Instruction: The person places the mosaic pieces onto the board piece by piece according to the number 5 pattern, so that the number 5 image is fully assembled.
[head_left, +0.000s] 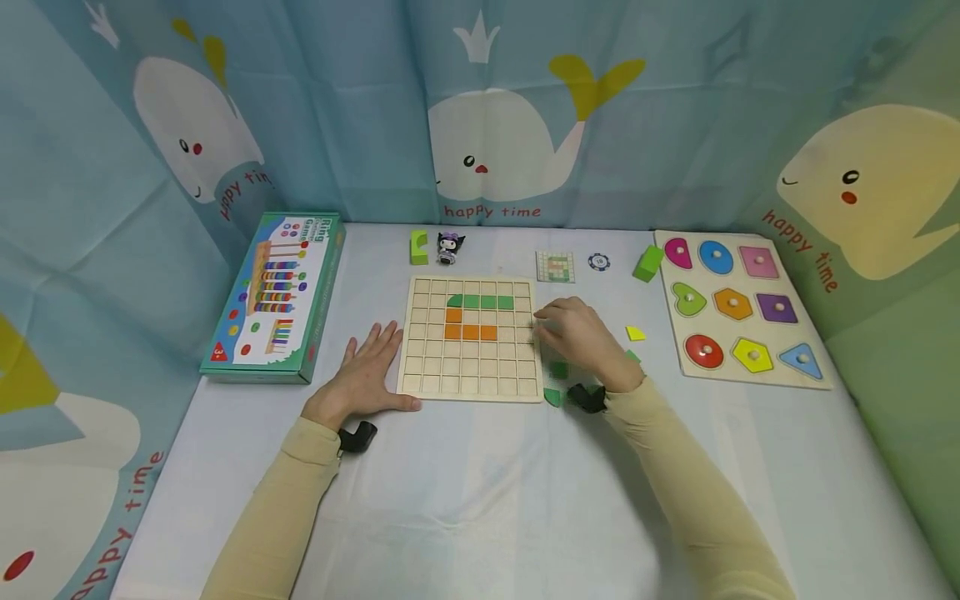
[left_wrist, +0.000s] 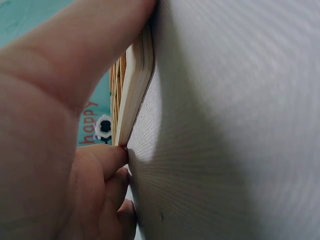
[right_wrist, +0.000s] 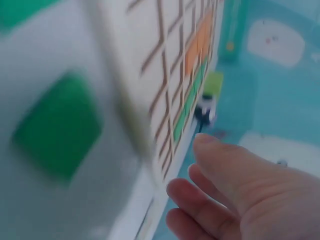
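A wooden grid board lies flat on the white cloth. In its upper rows sit a line of green tiles, rounded at the left end, and orange tiles in an L shape. My left hand rests spread at the board's lower left corner, thumb along the front edge, fingers by the left side. Beside the right edge hovers my right hand, its fingers loosely bent with nothing between thumb and fingertips in the right wrist view. Below it lie a green square tile and a rounded green tile.
A boxed ring game stands left. Behind the board are a light green block, a small figurine, a pattern card, a round chip and a green block. Right are a yellow tile and a shape puzzle.
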